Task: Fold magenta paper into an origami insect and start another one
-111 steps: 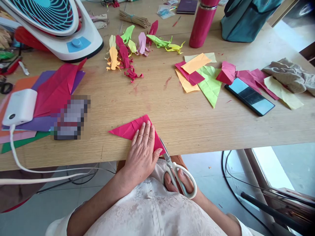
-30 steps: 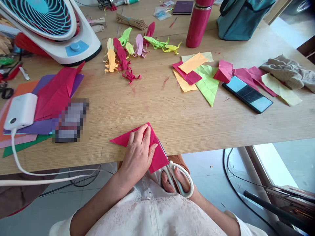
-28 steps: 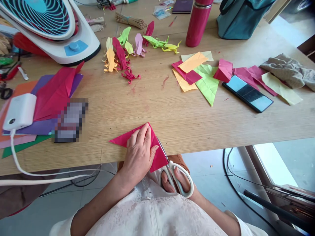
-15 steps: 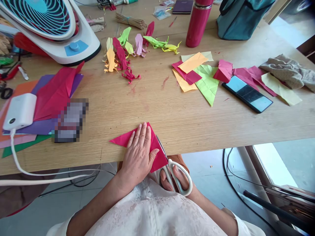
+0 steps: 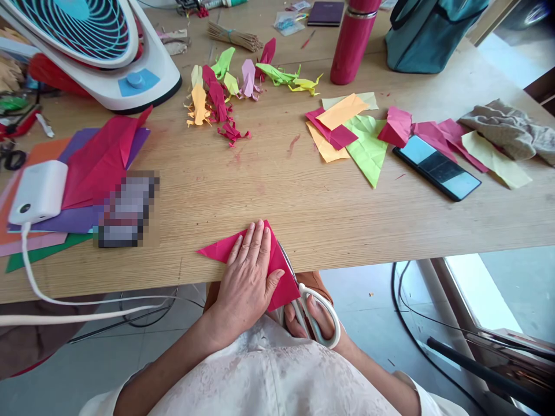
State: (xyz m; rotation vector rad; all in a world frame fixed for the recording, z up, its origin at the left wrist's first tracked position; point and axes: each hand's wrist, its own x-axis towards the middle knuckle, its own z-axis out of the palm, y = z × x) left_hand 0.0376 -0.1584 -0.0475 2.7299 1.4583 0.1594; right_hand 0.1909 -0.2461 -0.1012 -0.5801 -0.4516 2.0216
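Under my left hand (image 5: 249,271), a folded red paper triangle (image 5: 284,286) lies at the table's front edge, its right corner jutting past the wood. The left hand rests flat on it, fingers stretched out and thumb apart. White-handled scissors (image 5: 332,315) are in my right hand (image 5: 318,318), with its fingers through the handle loops. One blade shows along the triangle's right edge; the other blade is hidden by the paper.
Folded paper figures (image 5: 217,98) stand at the back centre. Paper pieces (image 5: 366,147) and a phone (image 5: 437,167) lie to the right. Coloured sheets (image 5: 93,167), a white power bank (image 5: 39,190) and a fan (image 5: 143,81) are on the left. A red bottle (image 5: 351,46) stands behind.
The whole view has shifted slightly. My left hand still presses on the red paper, and the scissors stay at its right edge with little visible movement.
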